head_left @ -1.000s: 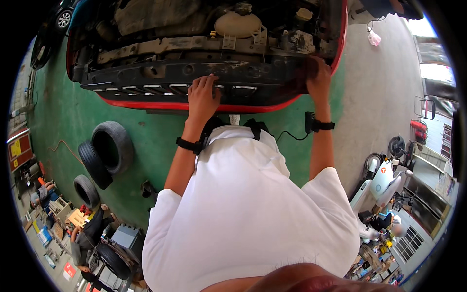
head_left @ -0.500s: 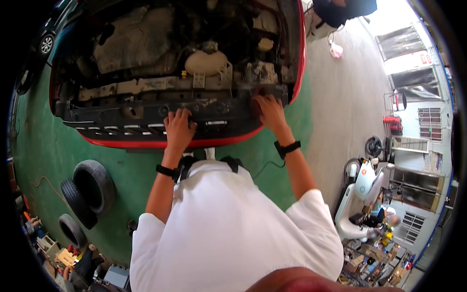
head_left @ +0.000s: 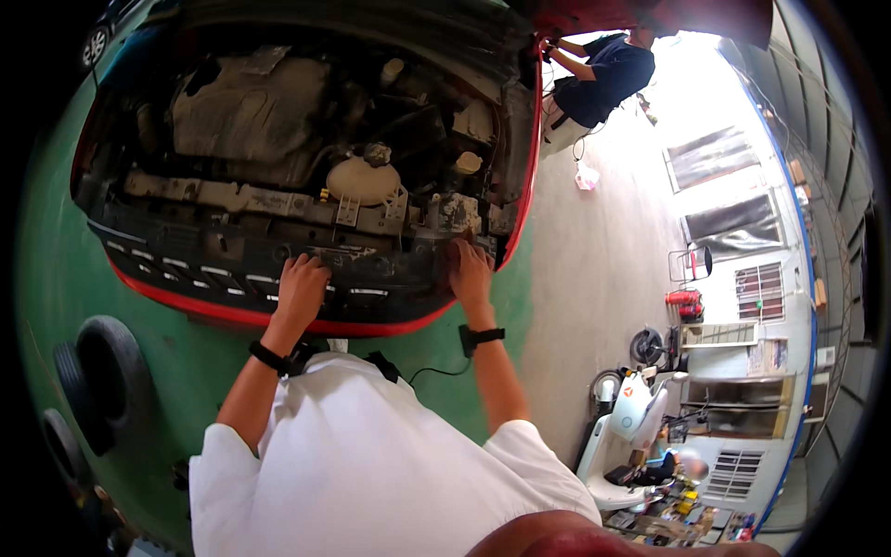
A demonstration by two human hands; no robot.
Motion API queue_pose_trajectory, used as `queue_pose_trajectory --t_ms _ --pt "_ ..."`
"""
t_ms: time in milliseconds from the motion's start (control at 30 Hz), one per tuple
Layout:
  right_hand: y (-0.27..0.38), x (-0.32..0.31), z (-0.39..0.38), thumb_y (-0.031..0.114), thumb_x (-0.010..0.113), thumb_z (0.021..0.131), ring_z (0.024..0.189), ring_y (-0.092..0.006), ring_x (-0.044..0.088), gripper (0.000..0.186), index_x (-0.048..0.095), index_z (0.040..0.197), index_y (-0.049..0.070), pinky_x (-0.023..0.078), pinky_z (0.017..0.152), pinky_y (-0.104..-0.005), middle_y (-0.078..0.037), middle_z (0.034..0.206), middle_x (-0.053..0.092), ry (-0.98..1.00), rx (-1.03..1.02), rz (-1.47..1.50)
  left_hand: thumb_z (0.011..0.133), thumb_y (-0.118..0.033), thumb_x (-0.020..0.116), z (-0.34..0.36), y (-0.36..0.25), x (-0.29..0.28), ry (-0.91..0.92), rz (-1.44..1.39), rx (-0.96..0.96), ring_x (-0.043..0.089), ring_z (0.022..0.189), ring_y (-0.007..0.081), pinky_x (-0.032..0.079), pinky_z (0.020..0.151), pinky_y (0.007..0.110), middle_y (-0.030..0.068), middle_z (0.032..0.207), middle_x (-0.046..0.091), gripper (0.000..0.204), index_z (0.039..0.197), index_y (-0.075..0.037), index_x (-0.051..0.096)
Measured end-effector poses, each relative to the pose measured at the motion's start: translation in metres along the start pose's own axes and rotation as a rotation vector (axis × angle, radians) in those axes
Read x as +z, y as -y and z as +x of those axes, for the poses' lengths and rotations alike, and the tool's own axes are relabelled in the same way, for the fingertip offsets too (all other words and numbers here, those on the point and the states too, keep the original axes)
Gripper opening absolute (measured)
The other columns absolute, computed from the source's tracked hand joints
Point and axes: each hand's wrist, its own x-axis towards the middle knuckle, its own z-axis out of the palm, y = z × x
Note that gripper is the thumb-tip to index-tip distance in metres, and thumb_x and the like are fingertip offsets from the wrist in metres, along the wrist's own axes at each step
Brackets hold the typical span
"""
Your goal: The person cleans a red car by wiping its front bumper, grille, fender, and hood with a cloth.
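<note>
A red car's open engine bay (head_left: 251, 121) lies before me, with a dusty engine cover (head_left: 246, 116) and a pale coolant reservoir (head_left: 362, 181) inside. Across its front runs a long black plastic trim panel (head_left: 218, 251) with slots along its lower side. My left hand (head_left: 302, 286) grips this panel near its middle, its fingers bent over the upper face. At the panel's right end, beside the headlamp corner, my right hand (head_left: 471, 277) holds on with curled fingers; its fingertips are partly hidden in shadow. The red bumper (head_left: 371, 327) curves just below both hands.
Several tyres (head_left: 109, 371) stand on the green floor to the left. A co-worker in a dark shirt (head_left: 608, 74) is at the car's right side. A white scooter (head_left: 617, 446) is parked to the right, near cluttered shelves and a red machine (head_left: 685, 302).
My view has swung to the right, so the car sits further left and more of the co-worker shows. Both hands stay on the black trim panel in nearly the same places.
</note>
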Motion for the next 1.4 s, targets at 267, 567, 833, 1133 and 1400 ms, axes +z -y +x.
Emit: queue_pose_trajectory --t_ms 267,567,833,1133,1400 --pt "0.011 0.027 -0.005 0.000 0.066 0.082 0.122 -0.0364 0.057 0.048 0.062 0.129 0.010 0.044 0.102 -0.0507 -0.014 0.121 0.067 0.083 -0.029 0.145 0.075 -0.003 0.069 0.013 0.000 0.003 0.091 0.157 0.046 0.062 0.103 0.0289 0.049 0.088 0.040 0.0085 0.094 0.068 0.005 0.076 -0.008 0.072" --pt "-0.029 0.034 -0.022 0.045 0.066 0.095 0.143 -0.0412 0.040 0.069 0.046 0.148 0.006 0.032 0.118 -0.0547 -0.022 0.147 0.051 -0.128 0.493 0.135 0.074 -0.004 0.075 0.024 0.018 0.017 0.146 -0.094 0.007 0.061 0.102 0.0350 0.053 0.085 0.050 0.0124 0.099 0.068 0.007 0.081 -0.003 0.076" --pt "0.026 0.026 -0.026 0.051 0.066 0.095 0.148 -0.0430 0.032 0.073 0.045 0.150 0.007 0.027 0.121 -0.0575 -0.021 0.153 0.045 0.066 0.299 0.269 0.084 -0.010 0.073 0.021 0.024 -0.003 0.200 -0.241 0.033 0.061 0.102 0.0343 0.052 0.084 0.050 0.0084 0.099 0.069 0.005 0.086 -0.007 0.078" --pt "0.027 0.045 0.003 0.049 0.063 0.096 0.146 -0.0444 0.035 0.072 0.046 0.147 0.002 0.025 0.121 -0.0599 -0.023 0.148 0.051 0.046 0.072 -0.039 0.086 -0.016 0.075 0.028 0.028 -0.005 0.247 -0.274 -0.067 0.065 0.098 0.0325 0.056 0.082 0.048 0.0081 0.094 0.072 0.008 0.090 -0.010 0.079" --pt "-0.009 0.039 0.025 0.045 0.064 0.095 0.136 -0.0439 0.047 0.066 0.051 0.141 0.000 0.031 0.118 -0.0578 -0.024 0.136 0.058 -0.059 -0.122 0.028 0.078 -0.008 0.079 0.022 0.011 0.002 0.119 -0.263 -0.242 0.066 0.090 0.0334 0.055 0.081 0.049 0.0091 0.088 0.073 0.010 0.087 -0.008 0.074"
